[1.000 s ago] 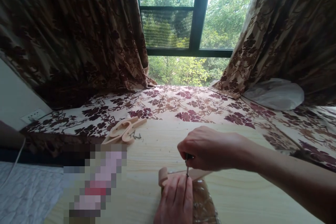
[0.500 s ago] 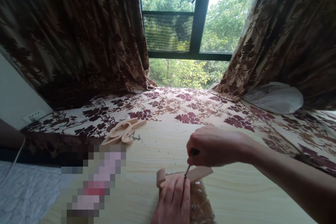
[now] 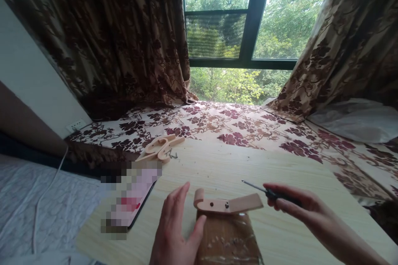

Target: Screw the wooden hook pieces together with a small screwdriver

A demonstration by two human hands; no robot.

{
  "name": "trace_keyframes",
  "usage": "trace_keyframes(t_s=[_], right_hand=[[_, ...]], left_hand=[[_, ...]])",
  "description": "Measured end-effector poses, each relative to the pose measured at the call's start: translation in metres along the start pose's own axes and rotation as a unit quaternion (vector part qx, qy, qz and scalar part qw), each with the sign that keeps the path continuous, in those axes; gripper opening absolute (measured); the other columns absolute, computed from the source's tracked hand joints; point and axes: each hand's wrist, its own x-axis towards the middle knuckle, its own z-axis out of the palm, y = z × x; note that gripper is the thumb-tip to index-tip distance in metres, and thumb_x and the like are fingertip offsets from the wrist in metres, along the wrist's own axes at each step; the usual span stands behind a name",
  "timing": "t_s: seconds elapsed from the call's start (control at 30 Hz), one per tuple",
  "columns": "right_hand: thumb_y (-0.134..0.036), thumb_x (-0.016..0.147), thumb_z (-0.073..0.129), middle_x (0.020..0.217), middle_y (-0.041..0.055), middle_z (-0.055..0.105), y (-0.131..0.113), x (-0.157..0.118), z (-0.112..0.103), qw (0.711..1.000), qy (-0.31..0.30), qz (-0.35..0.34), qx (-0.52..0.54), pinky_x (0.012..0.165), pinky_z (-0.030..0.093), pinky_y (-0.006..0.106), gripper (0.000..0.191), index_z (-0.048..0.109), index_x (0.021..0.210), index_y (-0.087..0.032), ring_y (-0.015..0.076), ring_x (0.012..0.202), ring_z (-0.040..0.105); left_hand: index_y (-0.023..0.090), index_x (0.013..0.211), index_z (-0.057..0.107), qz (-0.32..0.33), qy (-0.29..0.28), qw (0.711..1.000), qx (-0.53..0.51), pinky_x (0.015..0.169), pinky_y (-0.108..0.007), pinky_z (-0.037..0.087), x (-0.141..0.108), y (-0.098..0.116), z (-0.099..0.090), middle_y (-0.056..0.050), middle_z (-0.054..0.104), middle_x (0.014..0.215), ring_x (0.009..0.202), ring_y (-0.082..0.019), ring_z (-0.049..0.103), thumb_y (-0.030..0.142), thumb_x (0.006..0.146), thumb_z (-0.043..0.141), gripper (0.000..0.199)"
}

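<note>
A curved light-wood hook piece (image 3: 244, 204) with two dark screw heads or holes lies across the far end of a brown block wrapped in clear plastic (image 3: 228, 236). My left hand (image 3: 177, 227) is spread at the left side of the block, its thumb near the block's upper left corner and its fingers apart. To the right, my right hand (image 3: 292, 203) is closed around the dark handle of a screwdriver (image 3: 275, 196). The screwdriver's metal shaft points up and left, apart from the wooden piece.
More curved wooden pieces (image 3: 158, 149) lie at the table's far left corner beside several loose screws (image 3: 172, 155). A partly pixelated phone (image 3: 137, 203) rests on the left of the pale table (image 3: 298, 169). Beyond are a floral-covered ledge (image 3: 217, 122), curtains and a white plastic bag (image 3: 357, 119).
My right hand has drawn the screwdriver away from the wooden piece to the right. My left hand has let go of the piece and opened at its left. The view has shifted left.
</note>
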Motion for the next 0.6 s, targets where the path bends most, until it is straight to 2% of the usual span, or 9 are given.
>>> trace_keyframes(t_s=[0.1, 0.2, 0.3, 0.37, 0.47, 0.6], right_hand=[[-0.048, 0.072, 0.064, 0.079, 0.0058, 0.070, 0.012, 0.001, 0.010, 1.000, 0.015, 0.006, -0.002, 0.074, 0.050, 0.033, 0.040, 0.073, 0.099, -0.021, 0.0245, 0.080, 0.062], [-0.048, 0.077, 0.060, 0.067, 0.0029, 0.061, 0.018, 0.002, 0.018, 1.000, 0.007, -0.004, 0.009, 0.069, 0.047, 0.031, 0.035, 0.071, 0.094, -0.020, 0.0213, 0.074, 0.057], [-0.046, 0.079, 0.059, 0.065, 0.0007, 0.055, 0.017, 0.001, 0.022, 0.999, -0.006, -0.013, 0.042, 0.065, 0.044, 0.028, 0.028, 0.067, 0.087, -0.021, 0.0180, 0.068, 0.052], [-0.045, 0.079, 0.058, 0.066, 0.0002, 0.054, 0.015, -0.001, 0.023, 0.998, -0.018, -0.018, 0.059, 0.064, 0.043, 0.028, 0.025, 0.064, 0.083, -0.021, 0.0171, 0.067, 0.050], [-0.043, 0.078, 0.058, 0.065, -0.0014, 0.051, 0.020, -0.004, 0.023, 0.999, -0.019, 0.000, 0.045, 0.062, 0.041, 0.026, 0.022, 0.058, 0.076, -0.021, 0.0150, 0.064, 0.046], [-0.046, 0.075, 0.060, 0.061, -0.0046, 0.043, 0.041, -0.009, 0.033, 0.997, -0.032, 0.065, 0.001, 0.053, 0.036, 0.024, 0.027, 0.055, 0.080, -0.020, 0.0121, 0.056, 0.039]], left_hand=[[0.021, 0.128, 0.043, -0.071, -0.057, 0.994, -0.066, 0.071, -0.026, 0.056, -0.008, -0.006, 0.011, -0.007, 0.061, 0.115, 0.095, -0.017, 0.064, 0.020, 0.080, 0.055, 0.049], [0.023, 0.114, 0.054, -0.106, -0.081, 0.984, -0.121, 0.063, -0.022, 0.055, -0.007, -0.003, 0.014, -0.002, 0.067, 0.103, 0.082, -0.015, 0.066, 0.019, 0.078, 0.055, 0.036], [0.022, 0.095, 0.060, -0.138, -0.079, 0.975, -0.158, 0.070, -0.028, 0.055, 0.001, 0.002, 0.011, 0.000, 0.068, 0.089, 0.080, -0.017, 0.066, 0.025, 0.078, 0.054, 0.018], [0.022, 0.090, 0.061, -0.171, -0.095, 0.965, -0.174, 0.076, -0.031, 0.054, 0.005, 0.003, 0.010, -0.002, 0.068, 0.090, 0.085, -0.018, 0.065, 0.029, 0.077, 0.054, 0.017], [0.020, 0.103, 0.062, -0.222, -0.148, 0.944, -0.194, 0.086, -0.034, 0.051, 0.005, 0.000, 0.009, -0.005, 0.066, 0.105, 0.097, -0.021, 0.062, 0.034, 0.076, 0.056, 0.031], [0.022, 0.112, 0.062, -0.218, -0.237, 0.918, -0.232, 0.097, -0.034, 0.044, -0.003, 0.000, 0.008, -0.005, 0.064, 0.112, 0.113, -0.023, 0.056, 0.037, 0.080, 0.054, 0.036]])
